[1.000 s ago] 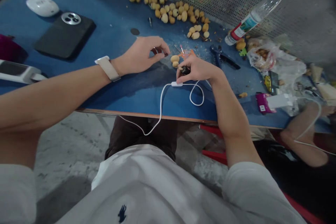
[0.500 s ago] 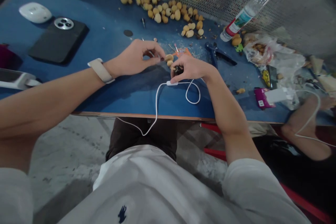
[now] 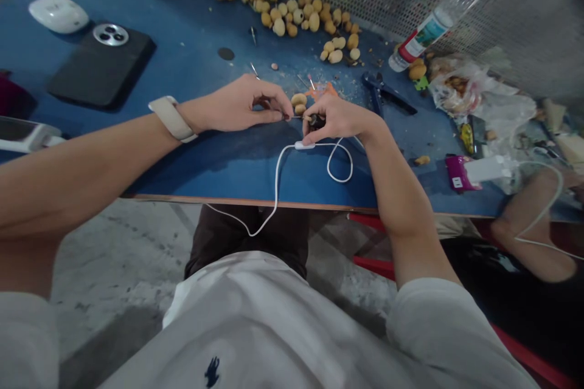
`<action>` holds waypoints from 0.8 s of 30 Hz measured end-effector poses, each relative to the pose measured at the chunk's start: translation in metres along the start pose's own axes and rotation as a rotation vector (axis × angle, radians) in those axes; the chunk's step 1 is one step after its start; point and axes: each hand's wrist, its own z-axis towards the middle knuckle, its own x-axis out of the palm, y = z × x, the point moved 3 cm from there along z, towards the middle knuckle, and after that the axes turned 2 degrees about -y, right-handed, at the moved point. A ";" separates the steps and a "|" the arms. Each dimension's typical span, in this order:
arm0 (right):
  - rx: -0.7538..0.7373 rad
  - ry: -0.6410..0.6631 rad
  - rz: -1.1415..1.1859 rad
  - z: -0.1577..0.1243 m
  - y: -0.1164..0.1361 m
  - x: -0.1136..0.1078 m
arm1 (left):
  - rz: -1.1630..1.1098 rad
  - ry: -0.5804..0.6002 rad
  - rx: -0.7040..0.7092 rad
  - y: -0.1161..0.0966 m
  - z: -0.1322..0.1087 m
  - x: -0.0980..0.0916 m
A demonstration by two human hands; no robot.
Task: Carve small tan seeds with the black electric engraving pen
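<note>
One small dark tool [image 3: 316, 122] is held over the blue table [image 3: 205, 173] in the right hand [image 3: 336, 118], the nearer of the two; its fingers are closed around it. Its long axis runs roughly level, side to side across the person's front, with the brass-coloured tip [image 3: 307, 119] pointing left. From the left hand [image 3: 249, 103] the tip lies to the right, near the fingertips, and a thin pin [image 3: 297, 117] spans the gap — pin and tool share nearly one line. The left thumb and forefinger are pinched together, apparently on the pin's outer end; whether its other end sits inside the tip or only meets it cannot be told. Just below the right thumb, a white block [image 3: 305, 145] on a white cord [image 3: 277, 176]. Just beyond the pin, two tan nuts [image 3: 298, 99]; farther right, dark blue pliers [image 3: 376, 91]; well apart at the left, a black phone [image 3: 103, 67].
</note>
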 end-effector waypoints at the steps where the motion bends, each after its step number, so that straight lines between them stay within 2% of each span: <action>1: 0.006 -0.003 -0.002 0.000 0.001 0.000 | 0.003 0.003 0.002 0.000 0.000 -0.001; 10: 0.052 -0.001 -0.025 0.000 0.003 0.000 | -0.013 0.001 -0.046 0.000 0.000 0.010; 14: 0.071 0.013 -0.022 0.000 0.008 -0.001 | -0.052 -0.040 -0.053 0.004 -0.001 0.006; 17: 0.082 0.020 -0.014 -0.001 0.011 0.000 | -0.062 -0.009 -0.044 0.003 -0.001 0.006; 24: 0.122 0.014 -0.021 0.000 0.002 0.002 | -0.083 -0.039 -0.063 0.002 -0.002 0.012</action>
